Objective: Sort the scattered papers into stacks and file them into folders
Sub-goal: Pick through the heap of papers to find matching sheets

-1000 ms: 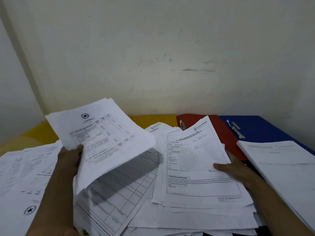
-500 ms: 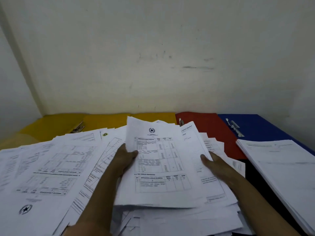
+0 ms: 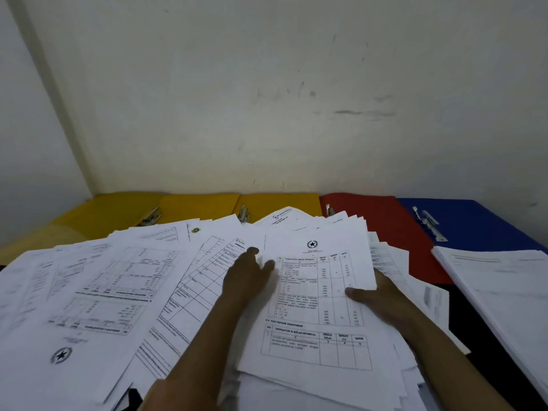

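Hands both on the white printed table sheet (image 3: 318, 304), now atop the loose heap of white papers (image 3: 124, 292). Left hand (image 3: 247, 277) has slid up its left edge since 0.5 s ago, fingers straight, pressing flat. Right hand (image 3: 375, 295) grips the sheet's right edge (thumb on top, fingers under). Legible: "INDIKATOR & KELAS INTERVAL", star emblem at top. Behind the sheet: yellow card folders (image 3: 195, 207), red card folder (image 3: 382, 221), blue card folder (image 3: 474, 221). Neat white paper stack (image 3: 501, 286) lies right of the sheet.
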